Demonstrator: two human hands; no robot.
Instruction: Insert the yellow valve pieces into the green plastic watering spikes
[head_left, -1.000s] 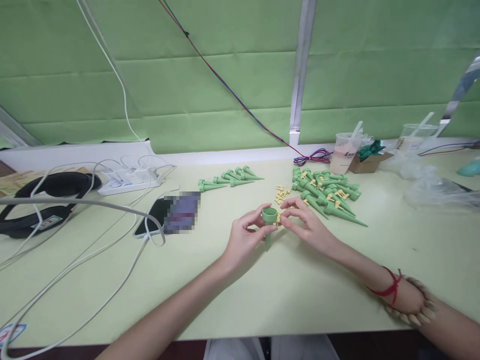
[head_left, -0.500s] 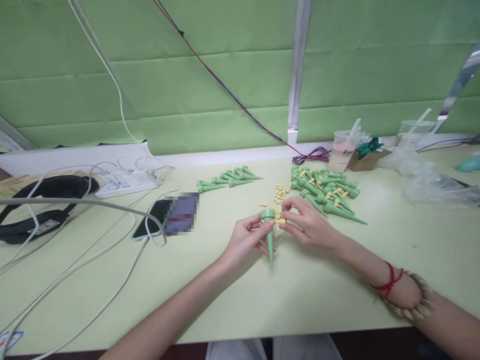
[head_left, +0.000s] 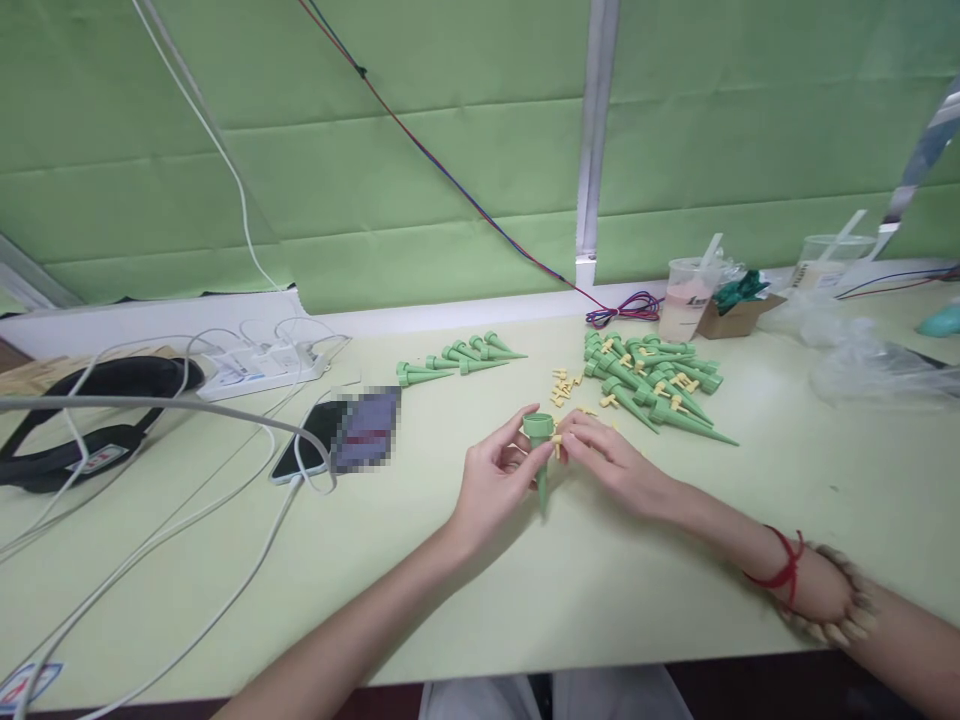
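My left hand point(head_left: 499, 475) is closed around a green plastic watering spike point(head_left: 538, 428), held upright with its wide collar on top and its tip pointing down. Pinched in the fingertips of my right hand point(head_left: 619, 465) is a small yellow valve point(head_left: 557, 441), which meets the spike's side just below the collar; whether it sits in a hole there cannot be seen. Behind my hands lies a loose scatter of yellow valves point(head_left: 560, 386). A heap of green spikes point(head_left: 634, 375), some with yellow valves among them, is at the back right. Several more spikes point(head_left: 480, 365) lie at the back left.
At left are a phone point(head_left: 306, 440) with a blurred patch, black headphones point(head_left: 97, 375), a power strip point(head_left: 259, 370) and loose white cables point(head_left: 240, 590). A drink cup point(head_left: 682, 310), a small cardboard box point(head_left: 739, 318) and clear plastic bags point(head_left: 862, 365) stand or lie at the back right.
My right hand has drawn its fingers in tighter around the yellow valve, now against the spike. The spike's tip has risen slightly in view, and my left fingers have shifted around it.
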